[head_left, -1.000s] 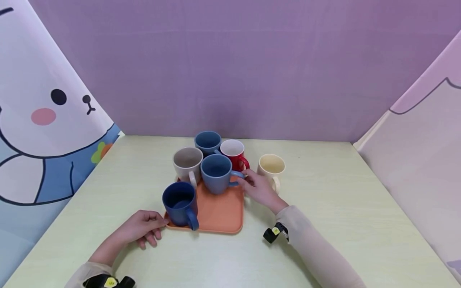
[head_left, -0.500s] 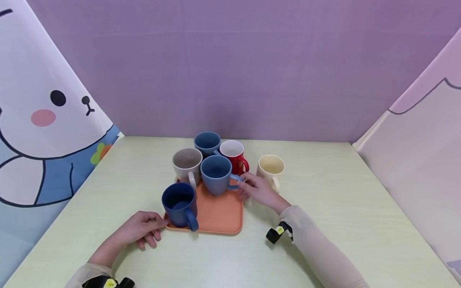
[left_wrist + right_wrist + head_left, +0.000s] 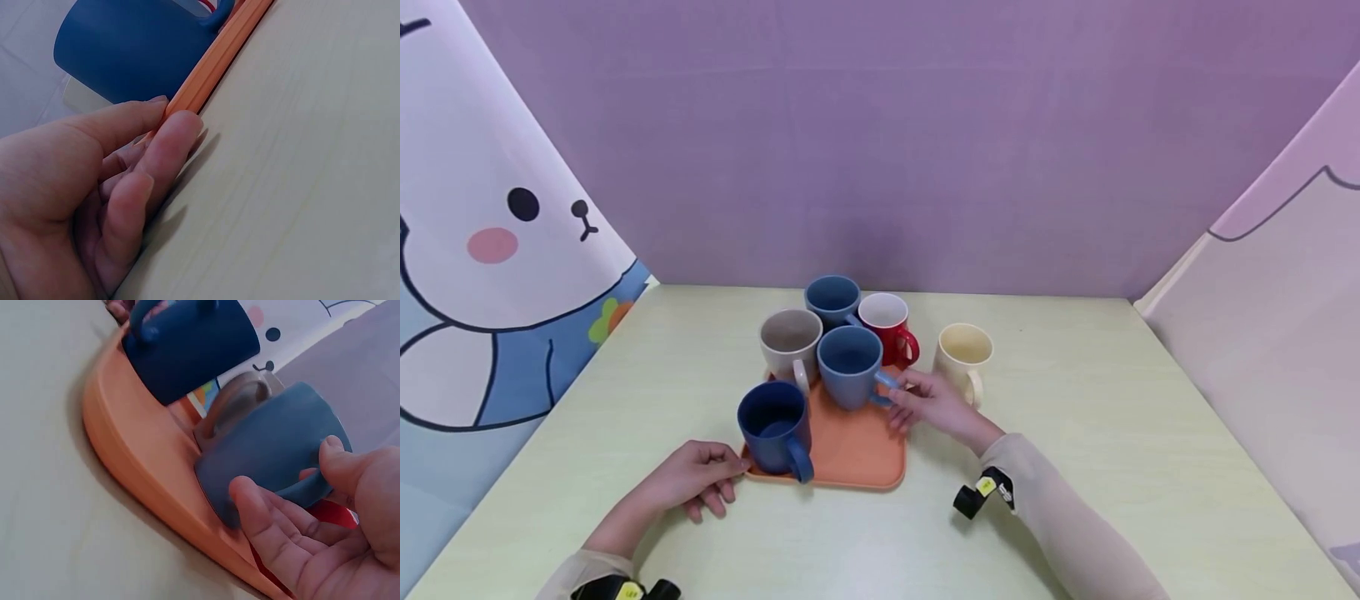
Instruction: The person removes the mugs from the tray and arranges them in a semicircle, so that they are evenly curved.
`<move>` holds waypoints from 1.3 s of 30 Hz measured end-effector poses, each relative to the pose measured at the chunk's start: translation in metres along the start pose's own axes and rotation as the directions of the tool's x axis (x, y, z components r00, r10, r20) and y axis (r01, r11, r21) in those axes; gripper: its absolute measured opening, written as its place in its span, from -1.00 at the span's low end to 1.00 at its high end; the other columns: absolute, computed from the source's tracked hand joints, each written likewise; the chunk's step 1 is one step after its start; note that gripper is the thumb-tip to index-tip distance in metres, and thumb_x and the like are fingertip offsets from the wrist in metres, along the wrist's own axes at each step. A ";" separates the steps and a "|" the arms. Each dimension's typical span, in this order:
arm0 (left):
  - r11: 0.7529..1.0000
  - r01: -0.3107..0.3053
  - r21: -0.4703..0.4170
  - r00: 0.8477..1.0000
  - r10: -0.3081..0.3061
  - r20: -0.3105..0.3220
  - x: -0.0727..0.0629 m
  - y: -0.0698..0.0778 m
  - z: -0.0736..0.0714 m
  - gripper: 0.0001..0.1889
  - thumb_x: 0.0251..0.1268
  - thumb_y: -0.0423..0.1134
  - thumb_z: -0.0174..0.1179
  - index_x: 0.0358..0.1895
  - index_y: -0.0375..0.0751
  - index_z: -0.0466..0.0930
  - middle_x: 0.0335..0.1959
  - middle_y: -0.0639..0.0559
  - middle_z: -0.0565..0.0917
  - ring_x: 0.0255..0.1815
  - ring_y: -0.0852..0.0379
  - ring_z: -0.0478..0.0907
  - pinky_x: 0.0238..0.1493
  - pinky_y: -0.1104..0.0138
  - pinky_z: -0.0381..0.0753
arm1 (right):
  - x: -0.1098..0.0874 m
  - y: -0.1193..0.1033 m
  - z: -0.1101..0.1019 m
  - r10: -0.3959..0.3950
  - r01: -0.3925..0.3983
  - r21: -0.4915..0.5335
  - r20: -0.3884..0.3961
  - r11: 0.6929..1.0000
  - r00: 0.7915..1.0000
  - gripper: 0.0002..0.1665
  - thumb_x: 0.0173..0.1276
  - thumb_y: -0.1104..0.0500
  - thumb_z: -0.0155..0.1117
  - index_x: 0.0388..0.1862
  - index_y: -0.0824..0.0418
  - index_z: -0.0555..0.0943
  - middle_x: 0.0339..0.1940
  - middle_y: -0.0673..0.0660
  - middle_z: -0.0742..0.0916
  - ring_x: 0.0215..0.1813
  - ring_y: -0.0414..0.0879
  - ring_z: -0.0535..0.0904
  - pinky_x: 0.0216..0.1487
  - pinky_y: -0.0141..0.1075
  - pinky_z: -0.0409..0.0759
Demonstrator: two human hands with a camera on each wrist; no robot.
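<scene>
An orange tray (image 3: pixel 861 454) lies on the table, bearing several mugs. At its front left corner, my left hand (image 3: pixel 696 475) pinches the rim, thumb above and a finger against the side, as the left wrist view shows. Beside that hand stands a dark blue mug (image 3: pixel 767 446). Toward the tray's middle is a lighter blue mug (image 3: pixel 848 385), whose handle (image 3: pixel 883 392) my right hand (image 3: pixel 940 407) holds between thumb and fingers. In the right wrist view that lighter blue mug (image 3: pixel 269 444) sits upright on the tray, its handle partly hidden by the fingers.
Behind the held mug are a grey mug (image 3: pixel 790 342), another blue mug (image 3: pixel 832 304) and a red mug (image 3: pixel 891 340), close together. A cream mug (image 3: pixel 962 358) stands on the table (image 3: pixel 1075 400) just behind the right hand, off the tray. A purple backdrop (image 3: pixel 880 150) closes the far side.
My right hand has moved slightly toward the front, and the lighter blue mug's handle has turned frontward with it. The left hand keeps its place at the tray's corner.
</scene>
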State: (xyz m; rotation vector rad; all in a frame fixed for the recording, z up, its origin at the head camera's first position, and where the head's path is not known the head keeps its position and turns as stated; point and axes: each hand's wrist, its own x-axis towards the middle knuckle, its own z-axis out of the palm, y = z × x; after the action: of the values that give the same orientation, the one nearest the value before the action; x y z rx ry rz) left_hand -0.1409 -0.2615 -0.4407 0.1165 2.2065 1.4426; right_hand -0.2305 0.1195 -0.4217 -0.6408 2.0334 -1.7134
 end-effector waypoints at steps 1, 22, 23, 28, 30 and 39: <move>1.000 0.006 -0.001 1.000 -0.006 -0.001 0.000 0.000 0.000 -0.68 0.48 -0.04 0.14 -0.26 -0.27 0.61 -0.53 -0.02 0.67 -0.60 0.10 0.67 -0.71 0.35 0.50 | 0.000 0.000 0.002 0.004 -0.004 0.005 -0.006 1.000 1.000 -0.73 0.54 0.29 0.12 0.03 0.52 0.45 -0.19 0.53 0.69 -0.24 0.23 0.73 -0.17 -0.06 0.70; 1.000 0.007 0.015 1.000 -0.007 -0.012 0.001 -0.001 0.001 -0.69 0.49 -0.06 0.14 -0.25 -0.28 0.61 -0.53 -0.02 0.66 -0.59 0.09 0.67 -0.70 0.34 0.51 | -0.015 0.001 0.017 0.049 -0.046 0.055 -0.055 0.997 0.997 -0.69 0.51 0.24 0.19 0.04 0.48 0.49 -0.14 0.46 0.71 -0.21 0.17 0.74 -0.14 -0.06 0.70; 1.000 0.009 0.015 1.000 -0.009 -0.015 0.001 -0.001 0.001 -0.69 0.48 -0.06 0.14 -0.25 -0.27 0.61 -0.53 -0.02 0.66 -0.59 0.09 0.67 -0.70 0.34 0.51 | -0.016 0.001 0.016 0.042 -0.039 0.056 -0.051 0.998 0.998 -0.69 0.51 0.24 0.19 0.05 0.49 0.49 -0.13 0.46 0.70 -0.20 0.19 0.74 -0.14 -0.05 0.69; 1.000 0.005 0.018 1.000 -0.004 -0.018 0.001 -0.002 0.001 -0.70 0.51 -0.08 0.12 -0.24 -0.29 0.61 -0.53 -0.01 0.66 -0.60 0.10 0.66 -0.71 0.33 0.50 | -0.019 -0.001 0.015 0.007 -0.005 0.065 -0.034 0.998 0.999 -0.70 0.52 0.26 0.17 0.04 0.50 0.48 -0.12 0.51 0.70 -0.18 0.23 0.74 -0.14 -0.03 0.69; 1.000 0.005 0.016 1.000 -0.005 -0.018 0.001 -0.002 0.001 -0.70 0.51 -0.08 0.12 -0.23 -0.29 0.61 -0.53 -0.01 0.66 -0.60 0.11 0.66 -0.71 0.33 0.50 | -0.020 -0.003 0.014 -0.008 0.010 0.072 -0.031 0.997 0.999 -0.71 0.52 0.27 0.16 0.04 0.51 0.47 -0.12 0.53 0.69 -0.18 0.24 0.74 -0.14 -0.03 0.69; 1.000 0.014 0.012 1.000 -0.014 -0.013 0.003 -0.001 0.000 -0.69 0.49 -0.05 0.14 -0.24 -0.28 0.61 -0.53 -0.02 0.67 -0.59 0.10 0.67 -0.70 0.34 0.51 | -0.027 -0.012 0.007 -0.065 0.069 0.071 -0.048 0.995 0.997 -0.67 0.52 0.26 0.16 0.05 0.54 0.47 -0.12 0.61 0.65 -0.18 0.34 0.71 -0.17 -0.05 0.70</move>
State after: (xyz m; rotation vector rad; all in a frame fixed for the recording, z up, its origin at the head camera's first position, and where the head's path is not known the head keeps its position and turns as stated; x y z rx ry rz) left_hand -0.1433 -0.2607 -0.4425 0.0958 2.2216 1.4267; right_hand -0.2036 0.1278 -0.4106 -0.6585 1.9913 -1.8472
